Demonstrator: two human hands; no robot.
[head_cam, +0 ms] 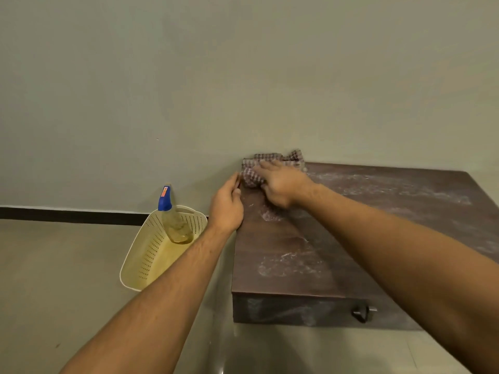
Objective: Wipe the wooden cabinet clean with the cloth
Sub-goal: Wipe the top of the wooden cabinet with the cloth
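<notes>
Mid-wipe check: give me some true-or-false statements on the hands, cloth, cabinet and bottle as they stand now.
1. The right hand presses the maroon-and-white checked cloth at the back left corner of the dark wooden cabinet. True.
2. The left hand holds a spray bottle. False: it is at the cabinet's left edge; the clear spray bottle with a blue nozzle stands in the cream perforated plastic basket.
3. The cabinet top is clean. False: white dust smears remain.
4. The basket sits on the floor, left of the cabinet. True.
</notes>
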